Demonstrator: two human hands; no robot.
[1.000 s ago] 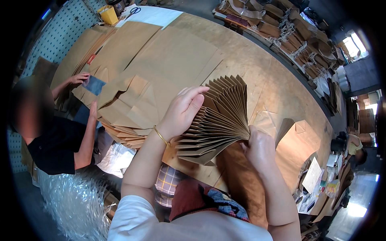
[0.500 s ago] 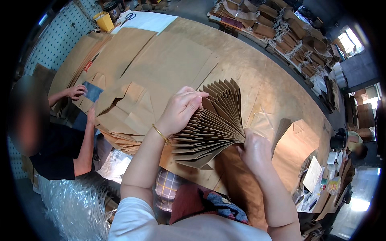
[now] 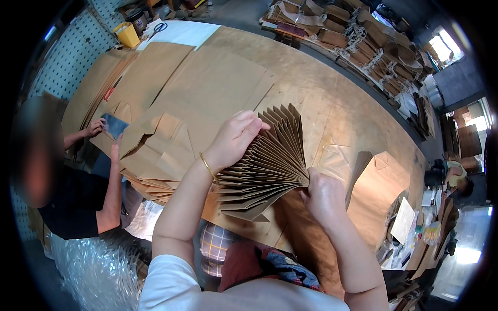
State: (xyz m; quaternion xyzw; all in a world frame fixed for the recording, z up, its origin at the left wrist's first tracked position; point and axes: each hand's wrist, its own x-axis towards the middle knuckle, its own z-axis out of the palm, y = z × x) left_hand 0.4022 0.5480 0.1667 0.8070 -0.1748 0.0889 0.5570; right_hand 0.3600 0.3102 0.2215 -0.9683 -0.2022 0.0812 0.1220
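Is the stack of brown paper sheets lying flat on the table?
No, the right hand pinches one end while the left hand spreads the paper sheets like a fan.
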